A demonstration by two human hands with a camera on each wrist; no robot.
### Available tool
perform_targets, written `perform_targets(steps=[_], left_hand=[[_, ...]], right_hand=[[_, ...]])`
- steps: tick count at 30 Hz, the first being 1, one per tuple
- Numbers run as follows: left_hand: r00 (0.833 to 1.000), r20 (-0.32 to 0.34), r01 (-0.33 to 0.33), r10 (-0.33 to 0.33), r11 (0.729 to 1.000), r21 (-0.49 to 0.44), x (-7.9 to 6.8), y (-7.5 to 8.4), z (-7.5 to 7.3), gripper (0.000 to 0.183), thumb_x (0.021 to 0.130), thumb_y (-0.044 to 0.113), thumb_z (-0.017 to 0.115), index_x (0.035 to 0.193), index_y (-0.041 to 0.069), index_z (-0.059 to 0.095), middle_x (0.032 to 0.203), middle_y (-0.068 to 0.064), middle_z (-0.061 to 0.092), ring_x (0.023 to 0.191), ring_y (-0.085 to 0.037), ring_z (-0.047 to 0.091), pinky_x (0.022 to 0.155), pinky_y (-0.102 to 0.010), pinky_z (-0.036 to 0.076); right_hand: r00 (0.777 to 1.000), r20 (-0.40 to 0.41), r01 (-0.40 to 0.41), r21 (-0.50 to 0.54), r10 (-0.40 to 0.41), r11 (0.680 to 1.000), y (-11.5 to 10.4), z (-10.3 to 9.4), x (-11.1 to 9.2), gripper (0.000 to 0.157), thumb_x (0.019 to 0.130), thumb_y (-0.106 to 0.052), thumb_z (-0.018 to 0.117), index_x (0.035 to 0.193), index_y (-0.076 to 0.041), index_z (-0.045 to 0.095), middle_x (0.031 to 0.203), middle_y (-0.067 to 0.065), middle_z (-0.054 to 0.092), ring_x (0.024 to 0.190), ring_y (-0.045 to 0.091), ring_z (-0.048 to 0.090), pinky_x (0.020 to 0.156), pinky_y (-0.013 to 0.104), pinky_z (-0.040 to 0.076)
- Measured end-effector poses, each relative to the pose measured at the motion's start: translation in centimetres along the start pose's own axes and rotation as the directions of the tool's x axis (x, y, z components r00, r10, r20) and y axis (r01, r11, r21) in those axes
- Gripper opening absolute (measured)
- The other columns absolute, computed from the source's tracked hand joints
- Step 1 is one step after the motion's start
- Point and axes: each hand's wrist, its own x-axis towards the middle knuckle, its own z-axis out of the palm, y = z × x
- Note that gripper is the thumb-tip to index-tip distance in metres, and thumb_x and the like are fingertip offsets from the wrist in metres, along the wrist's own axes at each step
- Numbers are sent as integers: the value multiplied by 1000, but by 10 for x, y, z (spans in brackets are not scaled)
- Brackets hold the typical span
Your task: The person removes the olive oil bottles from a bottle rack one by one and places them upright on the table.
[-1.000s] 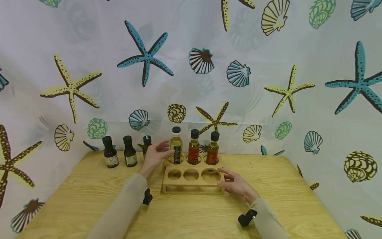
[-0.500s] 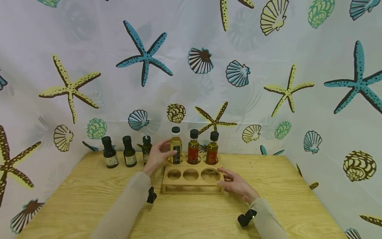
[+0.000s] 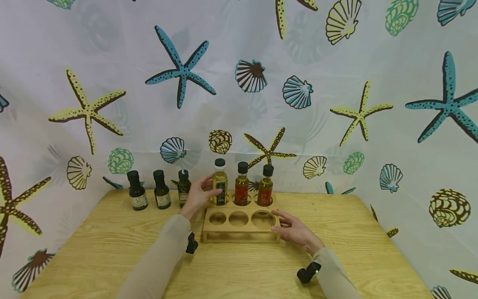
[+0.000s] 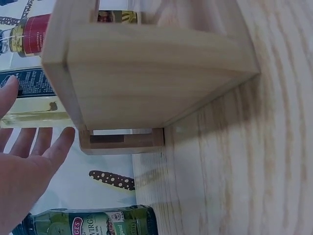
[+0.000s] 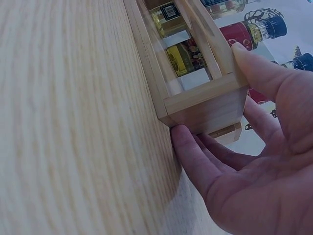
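A two-tier wooden bottle rack (image 3: 239,229) stands on the table; its front row has three unfilled round holes. In the rear row stand a pale yellow oil bottle (image 3: 220,178) and two red-labelled oil bottles (image 3: 241,193). My left hand (image 3: 197,197) holds the pale bottle, thumb over its front label and fingers along the far side, the fingertips partly hidden. In the left wrist view, that hand (image 4: 24,178) lies just beyond the rack's end. My right hand (image 3: 300,236) grips the rack's right end, thumb above and fingers against the end panel (image 5: 210,105).
Left of the rack, two dark bottles with cream labels (image 3: 139,198) and a green olive oil bottle (image 3: 183,187) stand in a row along the table's back. A white curtain (image 3: 239,120) printed with shells and starfish hangs behind and at both sides of the wooden table (image 3: 239,274).
My left hand has moved slightly right, its thumb coming further across the pale bottle's front. The right hand, the rack and the other bottles have stayed in place.
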Motion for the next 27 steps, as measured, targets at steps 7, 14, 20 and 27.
perform_targets(steps=[7, 14, 20, 27], left_hand=[[1000, 4, -27, 27, 1000, 10, 1, -5, -1, 75, 89, 19, 74, 153, 13, 36, 148, -20, 44, 135, -37, 44, 111, -52, 39], [999, 7, -33, 33, 999, -5, 1, -3, -2, 76, 89, 20, 74, 153, 13, 35, 149, -20, 43, 135, -39, 44, 109, -54, 40], [999, -6, -46, 46, 999, 0, -1, 0, -4, 77, 88, 23, 75, 153, 14, 35, 148, -19, 44, 134, -38, 45, 108, -53, 41], [999, -4, -36, 36, 999, -27, -4, 9, -7, 80, 87, 26, 77, 154, 15, 35, 149, -17, 42, 136, -37, 42, 108, -54, 41]], right_hand=[[1000, -3, -1, -3, 1, 1000, 0, 0, -1, 65, 91, -25, 72, 149, -25, 44, 158, 26, 23, 144, 44, 27, 102, 49, 48], [1000, 4, 4, -2, -4, 1000, -2, -1, -1, 66, 91, -26, 72, 150, -25, 43, 158, 26, 23, 144, 44, 27, 102, 49, 48], [1000, 4, 1, -2, -1, 1000, -2, -1, -1, 65, 91, -25, 71, 149, -25, 43, 158, 25, 24, 144, 43, 27, 103, 48, 47], [1000, 0, -1, -8, 1, 1000, 0, 0, -1, 64, 92, -26, 71, 149, -26, 43, 158, 25, 24, 144, 43, 28, 103, 49, 48]])
